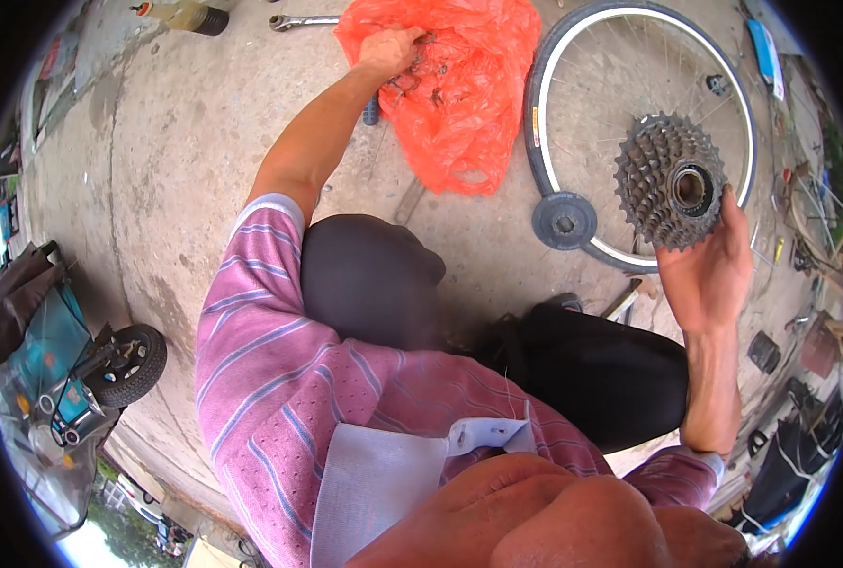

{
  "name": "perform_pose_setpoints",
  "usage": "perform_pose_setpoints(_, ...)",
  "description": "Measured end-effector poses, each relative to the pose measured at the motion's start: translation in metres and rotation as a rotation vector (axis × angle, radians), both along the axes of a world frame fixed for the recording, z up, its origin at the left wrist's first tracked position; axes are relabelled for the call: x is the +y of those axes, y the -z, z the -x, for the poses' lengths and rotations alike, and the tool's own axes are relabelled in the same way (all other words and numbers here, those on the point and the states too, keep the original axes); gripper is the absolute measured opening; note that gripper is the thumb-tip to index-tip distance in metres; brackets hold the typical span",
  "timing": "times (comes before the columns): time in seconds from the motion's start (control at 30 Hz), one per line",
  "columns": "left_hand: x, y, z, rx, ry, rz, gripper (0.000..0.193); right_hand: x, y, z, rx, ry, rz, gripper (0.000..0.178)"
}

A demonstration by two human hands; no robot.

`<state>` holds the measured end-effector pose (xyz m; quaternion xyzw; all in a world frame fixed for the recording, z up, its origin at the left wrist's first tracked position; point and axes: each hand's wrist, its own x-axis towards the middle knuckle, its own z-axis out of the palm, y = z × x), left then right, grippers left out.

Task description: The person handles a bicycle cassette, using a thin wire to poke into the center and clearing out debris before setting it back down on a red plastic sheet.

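- Right now, the concrete floor (185, 123) hosts the whole show, bicycle parts spread about; I'd judge this as work partway through, with pieces apart and nothing being joined.
- Next in size comes the wheel (545, 123), lying flat, tyre on its white rim, a separate piece from the sprockets held up over it in view.
- Beside it spreads the red plastic bag (464, 123), and the left grip (390, 52) is down on its upper part, fingertips bent towards the dark bits; whether they're pinching one, I can't tell.
- And look at the sprocket stack (670, 182)! It's raised at the right, clamped in the right grip (710, 284), fingers behind its lower edge, thumb up its right side, bore facing us. Off any wheel, so mounting, I'd say, stands undone.
- Down by the tyre, a dark round disc (564, 221) overlaps the wheel's lower left edge, clear of both grips.
- Smallest of all, the dark bits (438, 96) lie loose on the bag, just below the left fingertips, apparently unsorted.
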<state>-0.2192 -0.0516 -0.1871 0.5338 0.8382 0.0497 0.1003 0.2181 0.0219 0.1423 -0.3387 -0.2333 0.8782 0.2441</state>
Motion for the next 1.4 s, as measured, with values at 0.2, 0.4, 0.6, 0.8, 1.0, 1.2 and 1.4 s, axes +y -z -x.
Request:
perform_pose_setpoints(0.2,0.000,-0.003,0.011,-0.093,0.024,-0.036,0.031,0.000,0.002,0.001,-0.026,0.005,0.008,0.039)
perform_pose_setpoints(0.4,-0.008,-0.001,0.022,-0.091,-0.013,-0.173,0.028,-0.001,0.001,0.002,0.012,-0.043,-0.016,0.040)
perform_pose_setpoints(0.6,-0.011,-0.051,0.011,-0.298,-0.108,-0.528,0.017,-0.004,0.002,0.005,-0.013,-0.031,-0.005,0.038)
perform_pose_setpoints(0.8,-0.007,-0.103,-0.009,-0.632,-0.191,-0.514,0.017,-0.008,0.004,0.015,-0.038,-0.034,-0.039,0.037)
perform_pose_setpoints(1.0,-0.002,-0.164,-0.042,-1.208,-0.331,-0.451,0.008,-0.010,0.002,0.014,0.075,-0.121,-0.027,0.040)
perform_pose_setpoints(1.2,-0.005,-0.209,-0.068,-1.076,-0.269,-0.392,0.008,-0.012,0.000,0.011,0.058,-0.114,-0.052,0.039)
perform_pose_setpoints(1.4,-0.008,-0.173,-0.040,-1.167,-0.291,-0.504,0.006,-0.013,-0.002,0.007,0.088,-0.122,-0.043,0.039)
